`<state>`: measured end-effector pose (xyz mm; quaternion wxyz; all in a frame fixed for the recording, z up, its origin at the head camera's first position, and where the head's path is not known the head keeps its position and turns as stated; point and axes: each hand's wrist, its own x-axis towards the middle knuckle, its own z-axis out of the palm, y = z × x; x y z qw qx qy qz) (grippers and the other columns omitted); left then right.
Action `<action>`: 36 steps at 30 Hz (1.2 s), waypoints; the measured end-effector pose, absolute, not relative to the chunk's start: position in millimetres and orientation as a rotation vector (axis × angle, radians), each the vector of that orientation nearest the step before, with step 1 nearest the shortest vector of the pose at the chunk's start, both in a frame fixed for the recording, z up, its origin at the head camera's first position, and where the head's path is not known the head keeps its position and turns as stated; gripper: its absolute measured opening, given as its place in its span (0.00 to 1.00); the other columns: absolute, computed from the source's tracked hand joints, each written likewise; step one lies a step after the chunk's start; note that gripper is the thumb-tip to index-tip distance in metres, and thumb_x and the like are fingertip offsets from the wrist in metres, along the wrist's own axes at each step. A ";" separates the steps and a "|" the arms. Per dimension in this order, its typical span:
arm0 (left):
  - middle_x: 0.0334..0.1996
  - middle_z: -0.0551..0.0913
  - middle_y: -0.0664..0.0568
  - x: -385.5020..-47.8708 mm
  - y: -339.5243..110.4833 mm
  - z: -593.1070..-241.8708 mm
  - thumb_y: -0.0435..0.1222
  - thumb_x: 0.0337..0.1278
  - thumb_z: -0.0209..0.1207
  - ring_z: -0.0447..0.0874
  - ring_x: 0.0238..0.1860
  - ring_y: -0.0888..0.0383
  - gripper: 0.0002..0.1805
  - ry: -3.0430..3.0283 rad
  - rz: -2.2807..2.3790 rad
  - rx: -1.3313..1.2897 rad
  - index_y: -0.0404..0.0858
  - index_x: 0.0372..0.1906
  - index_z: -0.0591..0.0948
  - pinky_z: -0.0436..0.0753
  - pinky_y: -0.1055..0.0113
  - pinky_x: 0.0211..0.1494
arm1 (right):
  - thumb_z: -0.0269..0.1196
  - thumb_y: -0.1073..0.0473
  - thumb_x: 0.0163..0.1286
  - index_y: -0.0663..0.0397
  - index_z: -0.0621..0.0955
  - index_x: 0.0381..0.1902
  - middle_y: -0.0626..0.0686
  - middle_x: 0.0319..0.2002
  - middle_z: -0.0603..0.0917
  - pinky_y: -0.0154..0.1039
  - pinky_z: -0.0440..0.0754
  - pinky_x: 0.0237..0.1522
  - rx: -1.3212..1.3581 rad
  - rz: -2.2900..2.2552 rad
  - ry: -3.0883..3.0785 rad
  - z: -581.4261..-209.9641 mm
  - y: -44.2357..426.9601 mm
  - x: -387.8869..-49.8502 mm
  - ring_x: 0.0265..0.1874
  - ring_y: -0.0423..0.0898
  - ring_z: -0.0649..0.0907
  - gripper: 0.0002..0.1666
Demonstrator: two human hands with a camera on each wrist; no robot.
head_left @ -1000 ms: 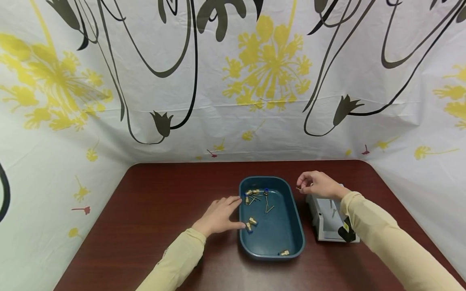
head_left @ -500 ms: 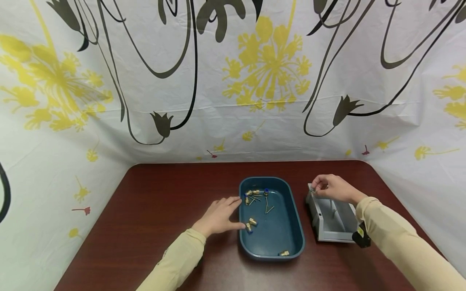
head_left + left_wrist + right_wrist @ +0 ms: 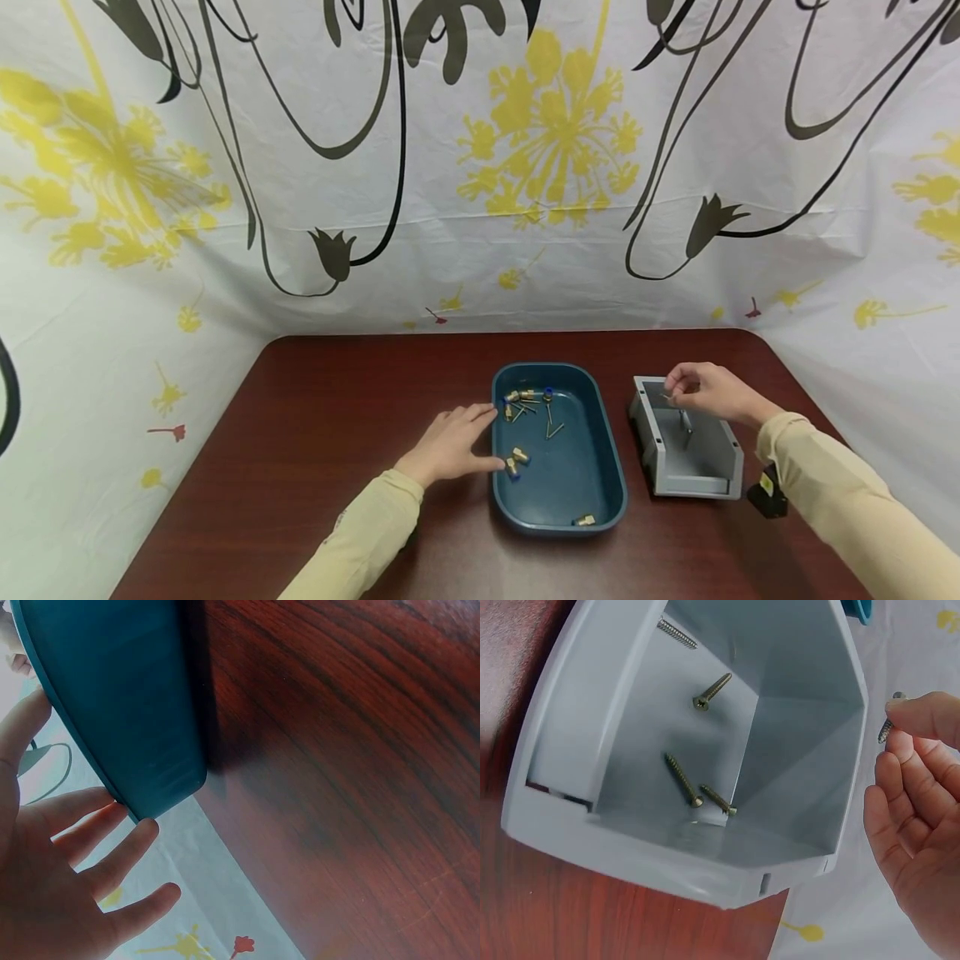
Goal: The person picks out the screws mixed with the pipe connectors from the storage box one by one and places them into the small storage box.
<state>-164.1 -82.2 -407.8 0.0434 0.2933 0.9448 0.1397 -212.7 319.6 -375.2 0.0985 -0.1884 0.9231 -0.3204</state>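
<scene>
Right hand (image 3: 712, 392): thumb and forefinger pinch one small, silvery, threaded metal screw (image 3: 889, 724); the fingertips hang above the far end, about 12 o'clock, of a light-grey, straight-sided plastic bin (image 3: 697, 488).
Left hand (image 3: 450, 442): fingers spread and gripping nothing, fingertips touching the 9 o'clock rim of a dark-teal plastic tray with rounded corners (image 3: 577, 471).
Just changed: over the last second the right hand has swung toward 3 o'clock, from the gap beside the tray to the bin; the left hand has stayed put.
Meaning: the pinched screw has reached the bin but is not yet let go; I judge this carry nearly complete.
Inside bin: four loose brassy screws (image 3: 682, 780) lie on its floor, none touching the hand.
Inside tray: more thin screws (image 3: 555, 432) toward 11 and 12 o'clock, so the transfer looks part-done; brass fittings (image 3: 521, 456), some blue-collared, sit around 11, 8 and 5 o'clock.
Beneath: reddish-brown wood-grain table (image 3: 360, 433), bin at the tray's 3 o'clock.
Beyond, 12 o'clock: white cloth printed with yellow and grey flowers (image 3: 420, 192).
</scene>
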 end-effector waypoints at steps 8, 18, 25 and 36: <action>0.60 0.64 0.50 -163.6 -81.6 -407.2 0.57 0.45 0.58 0.63 0.57 0.51 0.41 2.887 0.426 0.883 0.39 0.62 0.65 0.61 0.52 0.56 | 0.58 0.67 0.58 0.61 0.75 0.34 0.53 0.28 0.77 0.37 0.73 0.27 -0.546 -0.936 2.738 -374.9 322.7 -210.6 0.28 0.46 0.77 0.06; 0.60 0.63 0.50 -163.6 -82.0 -407.1 0.57 0.45 0.58 0.63 0.57 0.51 0.41 2.883 0.431 0.890 0.38 0.63 0.64 0.61 0.52 0.56 | 0.58 0.68 0.58 0.64 0.74 0.34 0.51 0.26 0.77 0.36 0.73 0.27 -0.562 -0.941 2.742 -376.0 324.5 -208.6 0.27 0.42 0.76 0.06; 0.60 0.63 0.50 -164.5 -82.3 -409.9 0.57 0.45 0.57 0.63 0.57 0.51 0.41 2.890 0.436 0.899 0.38 0.63 0.64 0.61 0.52 0.56 | 0.58 0.67 0.57 0.64 0.75 0.35 0.51 0.26 0.76 0.36 0.73 0.27 -0.548 -0.932 2.744 -379.0 325.0 -210.1 0.27 0.43 0.76 0.07; 0.60 0.64 0.50 -165.0 -82.3 -410.4 0.57 0.44 0.58 0.64 0.56 0.51 0.41 2.896 0.432 0.897 0.39 0.62 0.65 0.62 0.52 0.56 | 0.59 0.67 0.58 0.62 0.75 0.33 0.50 0.26 0.77 0.36 0.73 0.27 -0.614 -0.985 2.746 -369.1 309.0 -214.9 0.27 0.44 0.76 0.05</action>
